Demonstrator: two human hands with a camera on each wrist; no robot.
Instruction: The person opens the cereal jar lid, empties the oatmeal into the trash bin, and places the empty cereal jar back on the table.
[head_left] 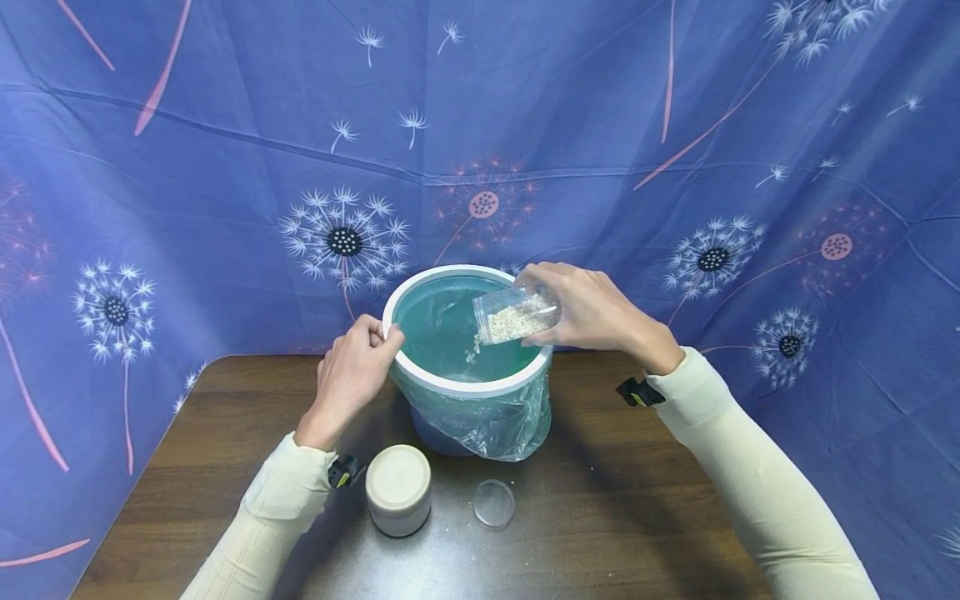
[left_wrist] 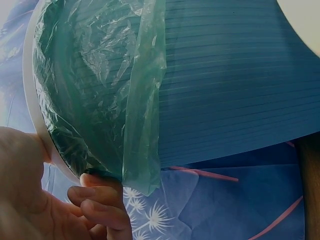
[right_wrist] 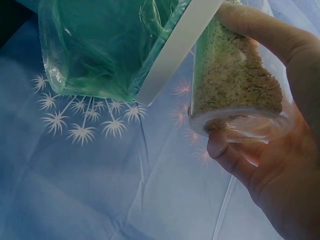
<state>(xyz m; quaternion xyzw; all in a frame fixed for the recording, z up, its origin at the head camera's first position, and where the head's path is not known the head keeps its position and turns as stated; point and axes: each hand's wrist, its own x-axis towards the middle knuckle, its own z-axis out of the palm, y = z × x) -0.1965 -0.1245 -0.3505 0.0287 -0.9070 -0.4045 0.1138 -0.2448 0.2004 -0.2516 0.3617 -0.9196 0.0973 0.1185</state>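
In the head view a blue bin [head_left: 442, 437] stands on the table, with a white rim [head_left: 471, 387] and a green plastic bag [head_left: 517, 425] lining it and hanging over the outside. My left hand [head_left: 354, 367] grips the rim's left side, thumb on top; in the left wrist view its fingers [left_wrist: 102, 212] curl beneath the edge. My right hand [head_left: 592, 310] holds a clear plastic jar [head_left: 517, 315] tipped nearly sideways over the bin's opening. Pale flakes, like oats, fill part of the jar [right_wrist: 237, 75], and some drop from its mouth into the bag.
A round cream-lidded container [head_left: 399, 487] stands on the wooden table [head_left: 600, 517] in front of the bin. To its right lies a clear round lid [head_left: 493, 504], with a few crumbs nearby. Behind the table hangs a blue dandelion-print cloth [head_left: 562, 100].
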